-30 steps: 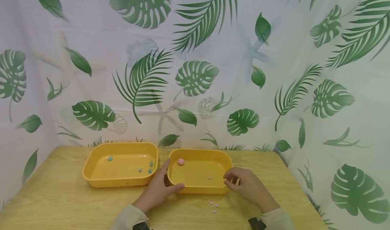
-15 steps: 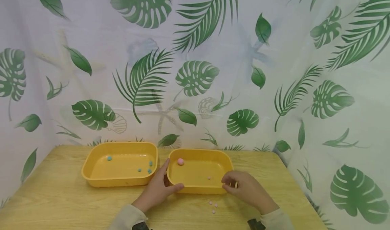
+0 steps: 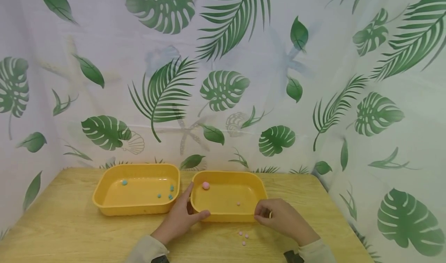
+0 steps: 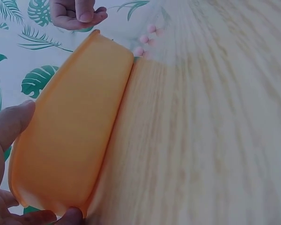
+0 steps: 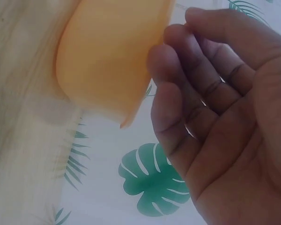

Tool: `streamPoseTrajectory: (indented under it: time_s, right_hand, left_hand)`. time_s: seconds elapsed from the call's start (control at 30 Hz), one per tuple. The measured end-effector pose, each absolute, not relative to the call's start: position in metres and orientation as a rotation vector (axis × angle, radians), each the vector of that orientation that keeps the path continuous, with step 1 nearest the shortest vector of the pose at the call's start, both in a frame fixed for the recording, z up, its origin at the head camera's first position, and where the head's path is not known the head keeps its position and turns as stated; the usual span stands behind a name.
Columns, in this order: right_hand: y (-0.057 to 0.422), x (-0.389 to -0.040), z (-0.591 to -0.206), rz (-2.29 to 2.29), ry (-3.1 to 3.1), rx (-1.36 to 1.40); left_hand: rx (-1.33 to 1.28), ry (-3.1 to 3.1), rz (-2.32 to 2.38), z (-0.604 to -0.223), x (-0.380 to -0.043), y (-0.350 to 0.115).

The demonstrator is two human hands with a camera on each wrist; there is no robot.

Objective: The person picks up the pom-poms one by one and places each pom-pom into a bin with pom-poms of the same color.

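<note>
My left hand (image 3: 179, 219) grips the near left corner of the right-hand yellow tray (image 3: 230, 217); the thumb lies along the front wall and the fingers along the left side. A large pink ball (image 3: 206, 185) and a small pink ball (image 3: 238, 204) lie in that tray. At its near right corner hovers my right hand (image 5: 225, 103), fingers curled and thumb tip against the fingertips. No object shows between them. In the left wrist view this hand is above the tray's far end. Three small pink balls (image 3: 244, 243) lie on the table in front of the tray.
A second yellow tray (image 3: 122, 209) stands left of the first, with a blue-green ball (image 3: 124, 182) and several smaller ones (image 3: 159, 196) inside. Both stand on a wood-grain table (image 3: 69, 232). A white sheet with green leaves (image 3: 223, 147) hangs behind and at the sides.
The right thumb and fingers have come closer together, and this hand has moved slightly left and down. The left hand, both trays and the balls stay in place.
</note>
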State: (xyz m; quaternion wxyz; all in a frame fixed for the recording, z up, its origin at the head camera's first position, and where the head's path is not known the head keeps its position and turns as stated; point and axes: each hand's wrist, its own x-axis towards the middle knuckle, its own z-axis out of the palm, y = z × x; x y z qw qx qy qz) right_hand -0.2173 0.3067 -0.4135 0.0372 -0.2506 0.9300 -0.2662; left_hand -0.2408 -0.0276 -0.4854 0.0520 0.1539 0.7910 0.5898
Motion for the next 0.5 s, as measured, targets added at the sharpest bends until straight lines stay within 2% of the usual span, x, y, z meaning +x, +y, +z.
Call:
streamPoseTrajectory:
  time_s: [0.5]
  right_hand:
    - [0.3038,-0.2138,-0.4149,-0.817,2.702,-0.831]
  left_hand:
    - [0.486,2.345,1.846,-0.4821,-0.2391,-0.0274]
